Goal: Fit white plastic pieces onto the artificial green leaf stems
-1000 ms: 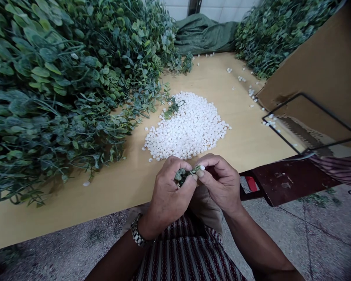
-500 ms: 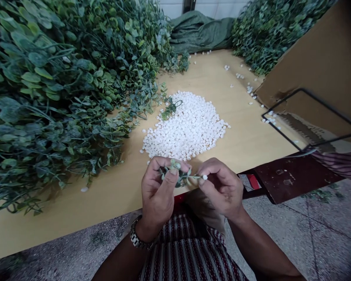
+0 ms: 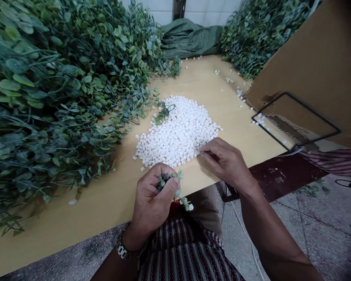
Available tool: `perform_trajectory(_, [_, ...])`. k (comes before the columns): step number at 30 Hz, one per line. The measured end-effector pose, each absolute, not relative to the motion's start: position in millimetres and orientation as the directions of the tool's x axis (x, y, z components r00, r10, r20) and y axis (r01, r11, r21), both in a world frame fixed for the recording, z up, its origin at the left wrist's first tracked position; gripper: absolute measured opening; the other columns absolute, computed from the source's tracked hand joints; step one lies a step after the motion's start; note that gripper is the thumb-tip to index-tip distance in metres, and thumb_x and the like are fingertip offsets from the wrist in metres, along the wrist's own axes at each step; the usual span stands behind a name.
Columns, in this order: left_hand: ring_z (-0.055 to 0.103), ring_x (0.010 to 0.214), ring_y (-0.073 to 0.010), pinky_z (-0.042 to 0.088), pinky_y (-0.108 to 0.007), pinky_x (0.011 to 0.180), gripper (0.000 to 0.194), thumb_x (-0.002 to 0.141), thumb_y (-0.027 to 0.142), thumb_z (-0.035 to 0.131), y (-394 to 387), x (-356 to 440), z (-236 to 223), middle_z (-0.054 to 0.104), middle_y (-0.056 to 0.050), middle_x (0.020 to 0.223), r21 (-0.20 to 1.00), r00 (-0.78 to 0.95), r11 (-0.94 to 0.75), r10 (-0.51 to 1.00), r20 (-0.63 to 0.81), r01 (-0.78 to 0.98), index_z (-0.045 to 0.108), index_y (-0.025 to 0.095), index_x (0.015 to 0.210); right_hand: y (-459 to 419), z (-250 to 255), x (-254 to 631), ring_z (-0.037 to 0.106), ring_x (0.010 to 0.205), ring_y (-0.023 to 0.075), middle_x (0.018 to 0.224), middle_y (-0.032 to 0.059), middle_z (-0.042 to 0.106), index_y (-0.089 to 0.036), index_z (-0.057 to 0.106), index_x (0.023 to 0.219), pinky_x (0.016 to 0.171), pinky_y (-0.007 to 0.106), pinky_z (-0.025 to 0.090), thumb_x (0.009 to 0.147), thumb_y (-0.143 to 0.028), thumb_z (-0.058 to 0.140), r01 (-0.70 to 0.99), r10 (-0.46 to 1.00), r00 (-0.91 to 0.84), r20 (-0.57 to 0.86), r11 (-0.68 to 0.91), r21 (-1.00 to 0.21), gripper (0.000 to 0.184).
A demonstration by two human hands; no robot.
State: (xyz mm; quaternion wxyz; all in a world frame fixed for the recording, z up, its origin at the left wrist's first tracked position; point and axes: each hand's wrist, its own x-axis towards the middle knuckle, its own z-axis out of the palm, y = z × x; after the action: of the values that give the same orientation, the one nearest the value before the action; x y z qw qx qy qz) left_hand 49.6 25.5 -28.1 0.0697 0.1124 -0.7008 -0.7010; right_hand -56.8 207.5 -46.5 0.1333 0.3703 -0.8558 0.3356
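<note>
My left hand (image 3: 152,197) is closed around a small green leafy sprig (image 3: 175,191) whose lower end carries a white bead and hangs over the table's front edge. My right hand (image 3: 224,162) reaches forward to the near right edge of a heap of small white beads (image 3: 178,130) on the wooden table (image 3: 105,195). Its fingertips are pinched together right at the beads; whether one is between them I cannot make out.
A big mass of artificial green foliage (image 3: 52,97) covers the table's left side, and more stands at the back right (image 3: 257,31). A brown cardboard sheet (image 3: 316,66) with a black wire frame (image 3: 295,121) leans at the right. Loose beads lie scattered toward the back.
My right hand has let go of the sprig's tip and moved forward to the bead heap. My left hand dropped a little lower with the sprig.
</note>
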Motion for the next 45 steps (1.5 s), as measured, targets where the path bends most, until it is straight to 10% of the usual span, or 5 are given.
perform_trajectory(10, [0.038, 0.045, -0.0034, 0.030, -0.012, 0.042, 0.004, 0.074, 0.016, 0.059, 29, 45, -36, 0.052, 0.005, 0.055, 0.972, -0.962, -0.190, -0.208, -0.175, -0.135, 0.062, 0.016, 0.072, 197, -51, -53, 0.054, 0.070, 0.0202, 0.070, 0.0085, 0.058, -0.013, 0.062, 0.074, 0.064, 0.034, 0.046, 0.083, -0.010, 0.051, -0.793, -0.626, -0.553, 0.550, 0.598, -0.117, 0.015])
perform_trajectory(22, [0.047, 0.054, -0.0050, 0.039, -0.013, 0.050, 0.008, 0.074, 0.013, 0.060, 33, 45, -29, 0.058, 0.004, 0.061, 1.000, -0.975, 0.001, -0.221, 0.001, 0.001, 0.067, 0.016, 0.071, 196, -47, -34, 0.050, 0.071, 0.0116, 0.075, 0.0000, 0.053, -0.019, 0.059, 0.082, 0.065, 0.026, 0.041, 0.085, -0.016, 0.058, -0.360, -0.455, -0.826, 0.333, -0.030, -0.933, 0.004])
perform_trajectory(28, [0.046, 0.048, -0.0038, 0.038, -0.012, 0.047, 0.009, 0.075, 0.012, 0.057, 35, 43, -24, 0.055, 0.005, 0.059, 0.999, -0.976, 0.005, -0.213, -0.040, -0.042, 0.064, 0.014, 0.072, 192, -50, -33, 0.052, 0.067, 0.0114, 0.073, -0.0005, 0.055, -0.019, 0.058, 0.085, 0.062, 0.025, 0.042, 0.087, -0.018, 0.056, -0.307, -0.474, -0.846, 0.245, 0.057, -0.950, 0.003])
perform_trajectory(35, [0.041, 0.047, -0.0038, 0.035, -0.012, 0.045, 0.011, 0.075, 0.009, 0.054, 37, 38, -24, 0.049, 0.006, 0.054, 0.990, -0.974, 0.128, -0.224, -0.025, -0.055, 0.062, 0.013, 0.071, 186, -49, -33, 0.059, 0.082, 0.0155, 0.086, 0.0071, 0.062, -0.015, 0.061, 0.099, 0.072, 0.029, 0.048, 0.086, -0.008, 0.050, -0.719, -0.571, -0.675, 0.467, 0.367, -0.590, 0.018])
perform_trajectory(45, [0.045, 0.050, -0.0073, 0.038, -0.017, 0.048, 0.011, 0.077, 0.013, 0.056, 36, 40, -26, 0.053, 0.003, 0.055, 0.994, -0.978, 0.110, -0.208, -0.005, -0.028, 0.063, 0.014, 0.069, 191, -48, -24, 0.052, 0.070, 0.0112, 0.075, -0.0003, 0.057, -0.020, 0.064, 0.085, 0.064, 0.026, 0.042, 0.084, -0.015, 0.060, -0.255, -0.477, -0.828, 0.293, -0.146, -0.956, 0.006])
